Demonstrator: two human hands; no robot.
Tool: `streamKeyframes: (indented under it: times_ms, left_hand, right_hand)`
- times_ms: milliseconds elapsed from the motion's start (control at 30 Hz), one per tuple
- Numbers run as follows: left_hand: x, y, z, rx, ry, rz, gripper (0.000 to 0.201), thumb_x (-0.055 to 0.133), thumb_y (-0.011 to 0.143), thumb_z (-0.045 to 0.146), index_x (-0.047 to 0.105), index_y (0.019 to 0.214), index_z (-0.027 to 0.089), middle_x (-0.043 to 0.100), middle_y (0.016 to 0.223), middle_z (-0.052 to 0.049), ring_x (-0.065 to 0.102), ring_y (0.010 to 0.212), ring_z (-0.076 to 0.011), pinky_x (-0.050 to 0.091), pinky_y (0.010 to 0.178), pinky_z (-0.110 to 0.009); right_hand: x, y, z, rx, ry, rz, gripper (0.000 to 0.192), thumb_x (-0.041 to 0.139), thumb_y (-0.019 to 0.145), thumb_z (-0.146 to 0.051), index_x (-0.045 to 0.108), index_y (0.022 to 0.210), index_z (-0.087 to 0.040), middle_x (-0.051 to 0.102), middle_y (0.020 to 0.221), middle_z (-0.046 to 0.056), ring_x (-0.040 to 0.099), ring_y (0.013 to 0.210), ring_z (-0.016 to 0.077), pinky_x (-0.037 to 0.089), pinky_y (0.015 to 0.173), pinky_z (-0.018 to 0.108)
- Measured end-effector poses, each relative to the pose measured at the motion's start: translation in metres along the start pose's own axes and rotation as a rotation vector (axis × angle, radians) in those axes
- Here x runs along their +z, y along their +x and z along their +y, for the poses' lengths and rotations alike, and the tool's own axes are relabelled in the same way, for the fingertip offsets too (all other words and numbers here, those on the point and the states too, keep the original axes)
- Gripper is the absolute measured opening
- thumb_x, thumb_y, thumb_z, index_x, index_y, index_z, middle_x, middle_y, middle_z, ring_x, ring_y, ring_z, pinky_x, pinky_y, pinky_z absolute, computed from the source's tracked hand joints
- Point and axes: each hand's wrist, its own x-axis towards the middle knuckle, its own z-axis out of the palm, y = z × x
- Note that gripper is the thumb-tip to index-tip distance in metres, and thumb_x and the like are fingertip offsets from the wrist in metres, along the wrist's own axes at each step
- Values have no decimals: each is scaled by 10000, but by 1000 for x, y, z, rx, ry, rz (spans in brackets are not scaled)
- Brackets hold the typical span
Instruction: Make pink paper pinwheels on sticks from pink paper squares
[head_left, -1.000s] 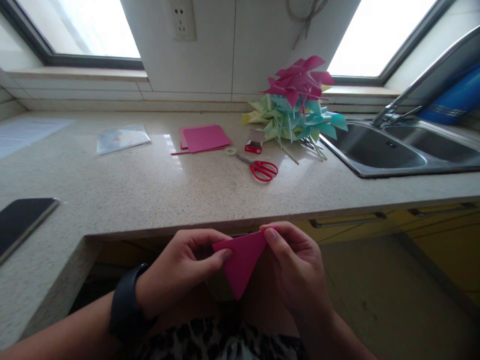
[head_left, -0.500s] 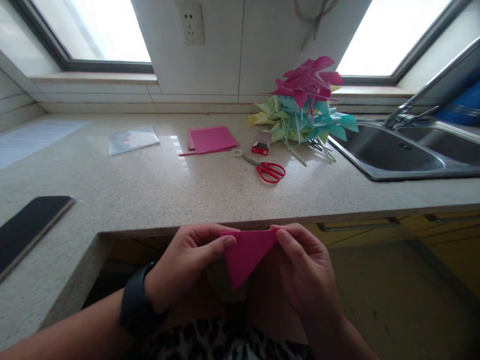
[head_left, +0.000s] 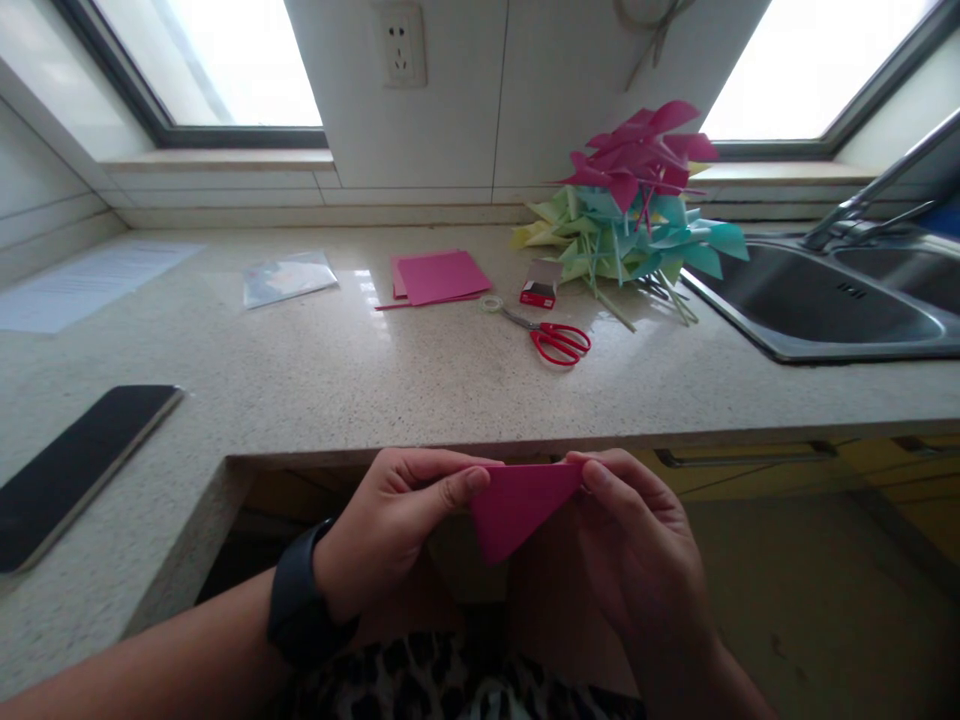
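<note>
A pink sheet of paper [head_left: 517, 508], folded to a triangle, is held below the counter's front edge, its long straight side on top and a corner pointing down. My left hand [head_left: 409, 515] pinches its upper left part between thumb and fingers. At the upper right corner, my right hand [head_left: 634, 530] grips it with thumb and forefinger. Beyond the hands, red-handled scissors [head_left: 559, 342] lie on the counter, with a small roll of tape [head_left: 491, 303] by their tips. Farther back rests a stack of pink paper squares [head_left: 446, 278].
Paper pinwheels [head_left: 637, 200] in pink, green and blue are heaped at the back right, beside the steel sink [head_left: 817, 300]. A small red and grey box [head_left: 540, 285] stands near them. A clear packet [head_left: 289, 278], printed sheets [head_left: 90, 285] and a phone [head_left: 82, 470] lie on the left.
The view has swung slightly left, so everything appears farther right. Both hands keep their hold on the pink paper, whose lower corner looks a little tilted up.
</note>
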Motion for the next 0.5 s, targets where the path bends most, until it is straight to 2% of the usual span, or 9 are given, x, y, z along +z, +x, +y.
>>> streamKeyframes:
  times_ms: [233,400,500]
  left_hand:
    - [1,-4,-2,99,125,65,171,765,858,349,830,970,237,815,993,-55,722,905,-206,551,804,-272]
    - [4,-7,2,129,165,77,149,751,867,330,834,949,239,815,942,-45,715,865,-190,545,776,-252]
    - [4,-7,3,139,180,71,139,743,873,322,835,943,244,812,922,-35,707,837,-180,537,748,-240]
  right_hand:
    - [4,-6,2,-33,-27,13,101,853,730,-333,790,765,-262,738,700,11,641,608,134,537,552,233]
    - [8,-13,8,23,10,-61,77,827,780,-340,786,820,-288,745,713,-1,647,595,141,540,534,247]
    - [10,-14,9,19,29,-63,38,812,805,-324,789,803,-294,745,710,-9,645,604,134,531,538,236]
